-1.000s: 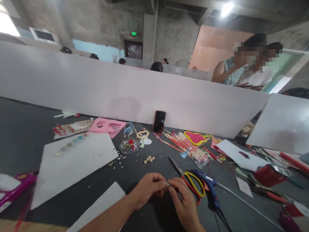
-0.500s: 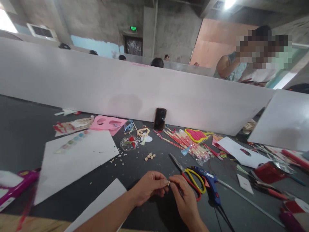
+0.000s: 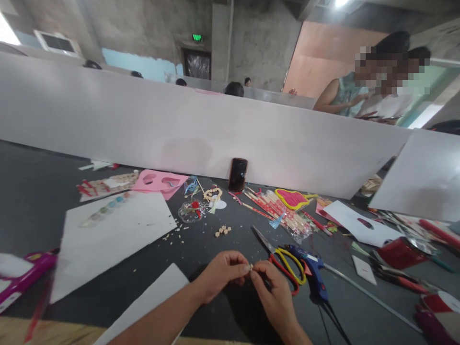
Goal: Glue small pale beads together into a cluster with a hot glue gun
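My left hand (image 3: 230, 273) and my right hand (image 3: 271, 282) meet fingertip to fingertip over the dark table. Between them they pinch a tiny cream-coloured bead-like piece (image 3: 250, 267), mostly covered by the fingers. Just beyond the hands lies a small cluster of pale beaded pieces (image 3: 223, 231). Close to my right hand rest the scissors (image 3: 283, 263) with red and yellow handles, their blades pointing away. A blue glue gun (image 3: 314, 275) lies against the scissors' right side.
A phone (image 3: 238, 174) leans on the white partition (image 3: 201, 129). Wrapped red-and-white sticks (image 3: 283, 215), a clear tray (image 3: 192, 211) and a white sheet (image 3: 111, 239) lie around. A purple glue gun (image 3: 27, 278) is at left, a red spool (image 3: 404, 251) at right. People (image 3: 345, 96) stand beyond.
My fingertips have drawn slightly closer around the small piece. Beyond the partition, a person's raised arm has come down. The objects on the table stay in place.
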Demonstrator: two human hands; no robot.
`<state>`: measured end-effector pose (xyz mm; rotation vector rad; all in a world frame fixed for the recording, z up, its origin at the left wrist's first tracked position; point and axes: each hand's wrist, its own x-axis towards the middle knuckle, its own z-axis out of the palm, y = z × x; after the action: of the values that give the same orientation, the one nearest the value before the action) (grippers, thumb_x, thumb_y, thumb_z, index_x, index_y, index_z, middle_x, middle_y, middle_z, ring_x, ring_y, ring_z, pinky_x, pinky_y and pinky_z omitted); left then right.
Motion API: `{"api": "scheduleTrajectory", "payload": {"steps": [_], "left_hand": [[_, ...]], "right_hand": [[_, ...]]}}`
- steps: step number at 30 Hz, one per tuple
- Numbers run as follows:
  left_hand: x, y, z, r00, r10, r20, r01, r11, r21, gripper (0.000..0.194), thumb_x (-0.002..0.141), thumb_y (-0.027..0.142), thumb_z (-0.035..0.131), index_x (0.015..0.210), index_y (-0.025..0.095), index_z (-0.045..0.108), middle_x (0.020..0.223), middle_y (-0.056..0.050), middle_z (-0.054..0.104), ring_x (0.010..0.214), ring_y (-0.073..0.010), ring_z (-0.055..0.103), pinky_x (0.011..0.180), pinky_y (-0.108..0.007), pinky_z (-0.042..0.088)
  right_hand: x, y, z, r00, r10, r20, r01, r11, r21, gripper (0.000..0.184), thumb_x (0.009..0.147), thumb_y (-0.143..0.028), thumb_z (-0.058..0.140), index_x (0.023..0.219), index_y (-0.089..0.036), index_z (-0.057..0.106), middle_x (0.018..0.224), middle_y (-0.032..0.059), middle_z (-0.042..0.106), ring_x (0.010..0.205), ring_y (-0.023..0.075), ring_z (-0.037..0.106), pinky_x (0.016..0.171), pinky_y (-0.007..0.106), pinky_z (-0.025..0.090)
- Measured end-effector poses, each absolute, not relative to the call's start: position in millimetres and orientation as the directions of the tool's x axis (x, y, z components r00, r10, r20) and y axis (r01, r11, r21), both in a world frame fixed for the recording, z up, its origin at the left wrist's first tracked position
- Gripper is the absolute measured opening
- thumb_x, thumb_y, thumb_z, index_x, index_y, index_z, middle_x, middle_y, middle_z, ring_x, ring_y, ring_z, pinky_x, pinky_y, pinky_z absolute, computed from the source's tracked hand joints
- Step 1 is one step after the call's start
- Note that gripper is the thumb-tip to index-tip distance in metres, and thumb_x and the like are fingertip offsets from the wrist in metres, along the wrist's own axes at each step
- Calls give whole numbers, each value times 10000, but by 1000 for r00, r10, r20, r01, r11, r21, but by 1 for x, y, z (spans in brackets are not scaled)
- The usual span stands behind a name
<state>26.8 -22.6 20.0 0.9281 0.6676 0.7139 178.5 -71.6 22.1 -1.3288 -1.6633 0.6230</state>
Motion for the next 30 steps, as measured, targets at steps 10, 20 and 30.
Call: {"api": "scheduleTrajectory", "payload": {"steps": [10, 20, 30], "left_hand": [[26, -22, 21, 570, 813, -113, -130, 226, 965, 345, 664, 446, 644, 743, 114, 586, 637, 9, 546, 557, -86, 476, 556, -201, 357], [27, -21, 18, 564, 815, -131, -112, 232, 966, 365, 651, 470, 644, 734, 119, 587, 631, 6, 552, 561, -94, 486, 563, -204, 363], [25, -20, 20, 555, 824, -116, -105, 207, 973, 328, 640, 420, 672, 744, 117, 602, 605, 8, 565, 549, -90, 486, 545, -197, 364]], "right_hand": [[180, -72, 20, -25, 948, 317, 500, 287, -817, 146, 835, -245, 494, 724, -193, 573, 711, 19, 595, 676, 145, 562, 640, 227, 454], [179, -72, 22, -27, 946, 322, 499, 292, -816, 162, 837, -263, 483, 718, -195, 569, 698, 21, 589, 663, 149, 555, 626, 235, 450], [181, -71, 22, -30, 941, 338, 548, 299, -782, 135, 826, -256, 498, 734, -194, 574, 719, 24, 603, 686, 152, 567, 640, 241, 459]]}}
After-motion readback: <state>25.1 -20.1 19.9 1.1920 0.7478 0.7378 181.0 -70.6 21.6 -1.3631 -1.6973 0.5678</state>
